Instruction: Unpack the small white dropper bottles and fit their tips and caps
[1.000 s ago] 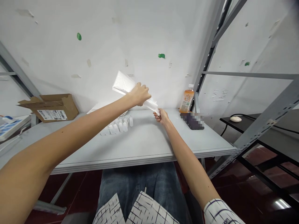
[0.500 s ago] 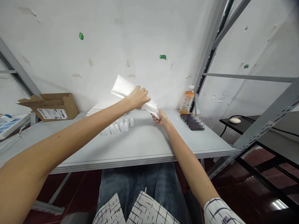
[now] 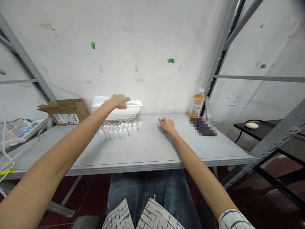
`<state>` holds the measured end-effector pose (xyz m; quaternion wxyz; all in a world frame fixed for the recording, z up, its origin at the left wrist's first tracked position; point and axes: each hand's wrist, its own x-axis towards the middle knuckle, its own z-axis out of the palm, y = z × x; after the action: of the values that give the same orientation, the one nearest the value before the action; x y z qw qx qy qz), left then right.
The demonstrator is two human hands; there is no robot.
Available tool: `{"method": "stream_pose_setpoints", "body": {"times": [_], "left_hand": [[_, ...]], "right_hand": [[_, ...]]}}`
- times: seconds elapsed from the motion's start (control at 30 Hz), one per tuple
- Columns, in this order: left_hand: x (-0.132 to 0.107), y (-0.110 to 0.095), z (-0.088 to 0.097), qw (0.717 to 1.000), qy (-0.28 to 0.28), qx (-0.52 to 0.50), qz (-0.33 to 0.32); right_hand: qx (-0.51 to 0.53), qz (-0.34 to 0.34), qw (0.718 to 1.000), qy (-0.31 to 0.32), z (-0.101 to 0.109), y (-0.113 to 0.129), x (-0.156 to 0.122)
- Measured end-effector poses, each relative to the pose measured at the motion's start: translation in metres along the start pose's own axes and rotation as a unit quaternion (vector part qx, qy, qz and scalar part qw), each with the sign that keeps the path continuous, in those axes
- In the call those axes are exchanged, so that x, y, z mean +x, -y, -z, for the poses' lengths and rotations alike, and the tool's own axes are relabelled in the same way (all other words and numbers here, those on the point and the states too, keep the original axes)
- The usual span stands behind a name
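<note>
My left hand (image 3: 118, 101) lies palm down over a flat white plastic bag (image 3: 135, 103), pressing it onto a stack of white bags (image 3: 125, 113) at the back of the table. Whether its fingers grip the bag I cannot tell. My right hand (image 3: 167, 124) rests on the pale grey tabletop (image 3: 152, 149), fingers loosely curled around nothing. Between and in front of my hands, several small white plastic bottles (image 3: 119, 132) with thin nozzles stand in a tight cluster just below the stack.
An opened cardboard box (image 3: 68, 111) sits at the table's back left, with a labelled flat package (image 3: 21, 130) beyond it. An orange drink bottle (image 3: 196, 104) and a pixelated dark object (image 3: 203, 127) stand at the back right. Metal shelf uprights (image 3: 219, 57) rise on the right.
The bag, held up at a tilt between both hands, now lies flat on the stack under my left hand. My right hand has let go and dropped to the tabletop.
</note>
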<state>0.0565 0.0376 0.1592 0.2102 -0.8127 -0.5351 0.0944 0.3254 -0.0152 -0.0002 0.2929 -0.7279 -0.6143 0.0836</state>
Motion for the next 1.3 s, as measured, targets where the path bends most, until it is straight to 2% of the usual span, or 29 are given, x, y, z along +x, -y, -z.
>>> {"method": "stream_pose_setpoints", "body": {"times": [0.1, 0.17, 0.27, 0.4, 0.47, 0.57, 0.63, 0.73, 0.97, 1.07, 1.17, 1.23, 1.3], "left_hand": [[0.003, 0.026, -0.032, 0.999, 0.008, -0.005, 0.033], [0.005, 0.035, -0.051, 0.998, 0.001, 0.004, 0.055], [0.007, 0.038, -0.071, 0.997, -0.019, 0.01, 0.074], [0.009, 0.03, -0.084, 0.993, -0.076, 0.013, 0.092], [0.014, 0.026, -0.089, 0.994, -0.044, -0.006, 0.101], [0.023, 0.024, -0.097, 0.99, 0.066, -0.073, 0.103], [0.027, 0.025, -0.102, 0.985, 0.104, -0.101, 0.092], [0.031, 0.029, -0.106, 0.984, 0.104, -0.114, 0.09], [0.033, 0.03, -0.102, 0.992, 0.012, -0.093, 0.087], [0.031, 0.024, -0.103, 0.992, 0.02, -0.097, 0.078], [0.027, 0.021, -0.1, 0.99, 0.056, -0.103, 0.083], [0.025, 0.021, -0.091, 0.988, 0.067, -0.108, 0.083], [0.022, 0.022, -0.077, 0.99, 0.046, -0.115, 0.073]], "right_hand": [[-0.06, 0.058, 0.996, 0.032, -0.005, 0.005, -0.003], [-0.071, 0.084, 0.993, 0.044, -0.006, 0.008, -0.005], [-0.08, 0.101, 0.99, 0.055, -0.007, 0.011, -0.005], [-0.08, 0.094, 0.991, 0.058, -0.006, 0.01, -0.005], [-0.075, 0.093, 0.991, 0.061, -0.005, 0.01, -0.006], [-0.076, 0.093, 0.991, 0.062, -0.004, 0.01, -0.007], [-0.08, 0.093, 0.991, 0.061, -0.003, 0.011, -0.007], [-0.072, 0.092, 0.991, 0.06, -0.003, 0.011, -0.007], [-0.06, 0.088, 0.993, 0.057, -0.002, 0.011, -0.006], [-0.063, 0.088, 0.992, 0.058, -0.001, 0.011, -0.006], [-0.06, 0.089, 0.992, 0.062, 0.0, 0.012, -0.007], [-0.056, 0.09, 0.993, 0.061, 0.001, 0.013, -0.007], [-0.05, 0.087, 0.993, 0.057, 0.002, 0.013, -0.007]]}}
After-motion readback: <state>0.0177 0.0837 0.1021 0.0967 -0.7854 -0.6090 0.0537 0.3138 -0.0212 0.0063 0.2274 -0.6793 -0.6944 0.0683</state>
